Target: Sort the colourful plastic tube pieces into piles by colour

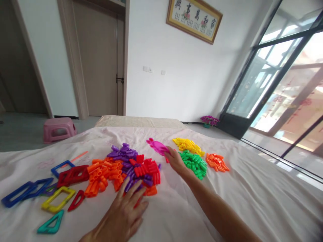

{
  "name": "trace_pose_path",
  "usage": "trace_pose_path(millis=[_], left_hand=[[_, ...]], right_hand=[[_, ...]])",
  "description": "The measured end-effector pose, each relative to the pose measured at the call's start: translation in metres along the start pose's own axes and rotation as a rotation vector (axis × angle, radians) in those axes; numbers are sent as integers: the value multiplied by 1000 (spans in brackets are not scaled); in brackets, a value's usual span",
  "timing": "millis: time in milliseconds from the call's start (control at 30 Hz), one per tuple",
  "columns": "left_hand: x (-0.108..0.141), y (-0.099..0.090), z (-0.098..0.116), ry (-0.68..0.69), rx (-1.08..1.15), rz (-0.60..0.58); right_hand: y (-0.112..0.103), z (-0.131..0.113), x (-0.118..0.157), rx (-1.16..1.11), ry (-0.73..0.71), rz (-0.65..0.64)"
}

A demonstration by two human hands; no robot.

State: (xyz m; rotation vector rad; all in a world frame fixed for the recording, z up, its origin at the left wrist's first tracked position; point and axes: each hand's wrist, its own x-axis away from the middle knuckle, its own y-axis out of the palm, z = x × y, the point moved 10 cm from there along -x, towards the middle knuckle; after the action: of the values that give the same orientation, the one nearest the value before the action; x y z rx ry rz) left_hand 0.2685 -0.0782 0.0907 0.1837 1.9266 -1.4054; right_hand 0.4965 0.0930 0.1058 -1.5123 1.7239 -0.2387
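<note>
My right hand is closed on a flat, bright pink plastic piece, rounded in the middle with small lobes at its far end. I cannot make out its exact kind. Beside that hand lies a pile of green plastic pieces. My left hand is spread, palm down, its fingertips at the near edge of a mixed heap. In that heap are purple pieces, red pieces and orange tube-like pieces. The fingers hide part of the heap.
Yellow pieces and a small orange pile lie at the right. Several frame-shaped tiles, including a yellow rectangle and a teal triangle, lie at the left. A cloth covers the surface. A pink stool stands beyond.
</note>
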Motion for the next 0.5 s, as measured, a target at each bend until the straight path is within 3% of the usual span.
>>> trace_pose_path(millis=[133,233,333,500], left_hand=[[10,12,-37,-156,-51,23],[15,12,-59,-301,-40,64],[15,8,-65,-380,-47,81],[11,-3,-61,-372,-108,80]], right_hand=[[-137,72,42,390,319,314],[-202,114,79,670,595,336],[-209,136,103,769,705,222],[-162,125,107,752,664,111]])
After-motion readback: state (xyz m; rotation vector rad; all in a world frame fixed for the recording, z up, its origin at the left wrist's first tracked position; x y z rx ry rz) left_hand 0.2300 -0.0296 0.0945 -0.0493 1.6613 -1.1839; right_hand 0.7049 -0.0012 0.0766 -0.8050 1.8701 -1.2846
